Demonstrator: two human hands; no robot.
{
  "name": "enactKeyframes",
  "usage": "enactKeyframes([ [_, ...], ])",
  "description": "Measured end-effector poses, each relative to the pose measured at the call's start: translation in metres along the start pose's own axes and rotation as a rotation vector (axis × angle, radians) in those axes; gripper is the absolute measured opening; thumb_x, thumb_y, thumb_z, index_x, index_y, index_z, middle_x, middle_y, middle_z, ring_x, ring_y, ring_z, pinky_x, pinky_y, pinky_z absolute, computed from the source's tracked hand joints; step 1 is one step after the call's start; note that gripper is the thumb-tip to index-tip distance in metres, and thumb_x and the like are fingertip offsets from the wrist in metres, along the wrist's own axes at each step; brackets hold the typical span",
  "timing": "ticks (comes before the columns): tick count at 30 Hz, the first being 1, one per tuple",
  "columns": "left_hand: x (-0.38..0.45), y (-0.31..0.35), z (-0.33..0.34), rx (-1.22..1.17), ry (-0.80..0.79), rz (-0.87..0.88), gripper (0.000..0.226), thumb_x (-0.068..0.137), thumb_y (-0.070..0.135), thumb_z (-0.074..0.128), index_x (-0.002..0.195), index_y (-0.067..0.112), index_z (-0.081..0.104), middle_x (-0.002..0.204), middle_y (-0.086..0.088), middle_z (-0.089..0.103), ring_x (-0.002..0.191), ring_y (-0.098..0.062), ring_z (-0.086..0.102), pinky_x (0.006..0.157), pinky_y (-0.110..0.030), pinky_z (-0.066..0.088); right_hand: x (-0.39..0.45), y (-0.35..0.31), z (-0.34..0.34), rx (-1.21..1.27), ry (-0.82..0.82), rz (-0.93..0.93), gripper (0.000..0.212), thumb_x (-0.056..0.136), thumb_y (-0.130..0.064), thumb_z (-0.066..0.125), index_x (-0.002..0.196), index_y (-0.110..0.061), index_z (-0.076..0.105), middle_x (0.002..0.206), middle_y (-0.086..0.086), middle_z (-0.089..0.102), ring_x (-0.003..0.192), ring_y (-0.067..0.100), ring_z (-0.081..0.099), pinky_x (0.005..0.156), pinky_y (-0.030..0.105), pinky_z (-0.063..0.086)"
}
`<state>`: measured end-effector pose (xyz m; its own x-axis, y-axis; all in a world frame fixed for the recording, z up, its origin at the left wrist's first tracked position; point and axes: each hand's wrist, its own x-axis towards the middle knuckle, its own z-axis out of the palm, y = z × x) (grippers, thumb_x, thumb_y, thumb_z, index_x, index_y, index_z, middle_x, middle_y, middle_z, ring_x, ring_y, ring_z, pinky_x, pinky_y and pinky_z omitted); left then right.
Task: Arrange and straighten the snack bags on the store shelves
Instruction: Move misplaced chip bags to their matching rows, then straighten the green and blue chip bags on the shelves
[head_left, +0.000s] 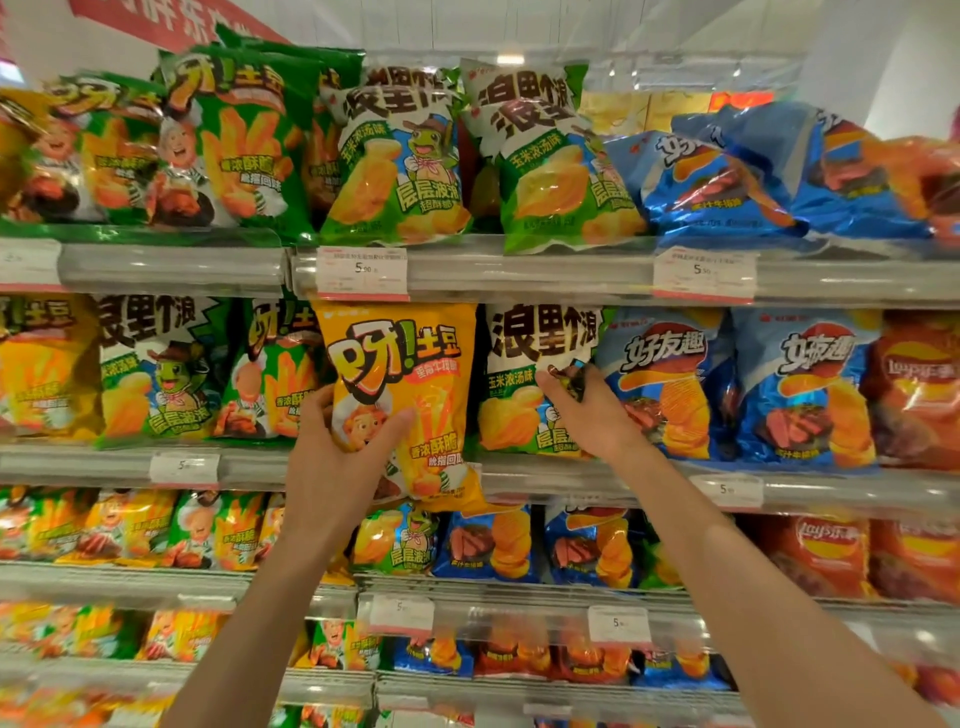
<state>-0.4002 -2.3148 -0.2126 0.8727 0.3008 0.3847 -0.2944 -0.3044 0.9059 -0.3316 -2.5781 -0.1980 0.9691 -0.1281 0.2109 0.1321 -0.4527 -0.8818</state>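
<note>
Two hands are up at the second shelf from the top. My left hand (332, 457) grips the yellow bag (402, 395): the thumb lies across its front and the fingers curl behind its left edge, so I cannot see them fully. The bag stands in front of the row, slightly tilted, and its bottom hangs over the shelf rail (519, 480). My right hand (582, 410) is just beside it, to the right, and rests on the green bag (535, 379). Its fingers are hidden between this bag and the blue bag (662, 382), and something dark shows at the fingertips; I cannot tell what it is, or if the hand holds anything.

On the yellow bag I read "呀!土豆" in big letters. The green bag under my right hand says "浪里个浪" and "玉米浓汤味". The blue bag to the right of my right hand says "好友趣", and the red bags (914, 384) further right carry the Lay's logo, cut off by the frame edge. The price tag (362, 274) above my left hand shows 5.90; the other tags are too blurred to read well. The shelves below my arms are blurred, and my forearms cover part of them.
</note>
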Motion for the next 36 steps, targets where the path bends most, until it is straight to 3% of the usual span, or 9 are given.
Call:
enactKeyframes([
  [3,0.0,-0.002,0.001,-0.007,0.011,-0.006,0.081,0.081,0.048,0.079,0.147,0.026,0.038,0.107,0.029,0.052,0.094,-0.001,0.062,0.072,-0.017,0.046,-0.005,0.002,-0.006,0.006,0.045,-0.044,0.062,0.093,-0.052,0.065,0.139,-0.014,0.046,0.122,-0.005,0.06,0.121,0.017,0.056,0.094,0.028,0.042],
  [9,-0.006,-0.006,0.001,-0.027,-0.022,-0.017,0.079,0.074,0.052,0.078,0.139,0.029,0.038,0.112,0.021,0.06,0.097,0.003,0.063,0.077,-0.02,0.048,-0.032,0.019,-0.017,0.131,0.135,-0.08,0.07,0.09,-0.032,0.076,0.149,-0.016,0.041,0.127,-0.01,0.054,0.118,0.011,0.056,0.095,0.02,0.045],
  [13,-0.015,-0.011,-0.002,-0.007,-0.016,-0.033,0.075,0.078,0.05,0.078,0.138,0.031,0.038,0.117,0.024,0.058,0.096,0.017,0.06,0.082,-0.016,0.046,-0.056,0.029,-0.02,0.199,0.29,-0.079,0.027,0.097,-0.025,0.068,0.121,-0.012,0.065,0.115,-0.001,0.067,0.099,0.008,0.065,0.078,0.01,0.05],
  [15,-0.021,-0.016,-0.005,0.006,0.005,-0.039,0.078,0.081,0.044,0.079,0.145,0.031,0.036,0.114,0.032,0.05,0.09,0.028,0.052,0.078,-0.008,0.039,-0.066,0.037,-0.016,0.308,0.251,-0.017,0.012,0.098,-0.019,0.065,0.109,-0.014,0.069,0.105,0.001,0.071,0.096,0.018,0.069,0.085,0.022,0.055],
  [18,-0.03,-0.026,-0.017,0.007,0.028,-0.065,0.093,0.074,0.059,0.082,0.151,0.031,0.036,0.128,0.02,0.058,0.11,0.007,0.06,0.091,-0.018,0.047,-0.081,0.049,0.002,0.375,0.122,0.087,0.009,0.1,-0.013,0.062,0.103,-0.017,0.069,0.099,0.01,0.075,0.09,0.02,0.071,0.083,0.034,0.059],
  [20,-0.037,-0.036,-0.029,0.027,0.033,-0.09,0.097,0.065,0.071,0.079,0.146,0.034,0.042,0.132,0.012,0.062,0.114,-0.006,0.065,0.093,-0.033,0.054,-0.09,0.055,0.019,0.386,0.074,0.133,0.008,0.1,-0.011,0.062,0.102,-0.014,0.069,0.094,0.011,0.075,0.082,0.017,0.069,0.074,0.031,0.057],
  [25,-0.05,-0.055,-0.061,0.001,0.09,-0.137,0.082,0.067,0.057,0.084,0.136,0.036,0.046,0.123,0.022,0.059,0.101,0.014,0.061,0.078,-0.013,0.049,-0.115,0.051,0.063,0.409,0.022,0.192,0.006,0.099,-0.014,0.064,0.098,-0.017,0.07,0.08,-0.001,0.074,0.071,0.011,0.067,0.066,0.019,0.056],
  [29,-0.05,-0.084,-0.112,-0.018,0.107,-0.196,0.104,0.059,0.072,0.081,0.148,0.036,0.04,0.142,0.007,0.056,0.123,-0.018,0.061,0.098,-0.044,0.054,-0.139,0.029,0.107,0.393,0.001,0.22,0.01,0.099,-0.019,0.065,0.106,-0.014,0.07,0.09,0.005,0.076,0.077,0.013,0.07,0.071,0.02,0.058],
  [36,-0.032,-0.117,-0.248,-0.082,0.116,-0.217,0.088,0.065,0.065,0.086,0.139,0.043,0.044,0.134,0.011,0.061,0.12,-0.017,0.063,0.101,-0.05,0.053,-0.181,-0.035,0.225,0.403,-0.024,0.269,0.014,0.1,-0.018,0.062,0.108,-0.008,0.067,0.094,0.008,0.073,0.081,0.016,0.069,0.067,0.016,0.057],
])
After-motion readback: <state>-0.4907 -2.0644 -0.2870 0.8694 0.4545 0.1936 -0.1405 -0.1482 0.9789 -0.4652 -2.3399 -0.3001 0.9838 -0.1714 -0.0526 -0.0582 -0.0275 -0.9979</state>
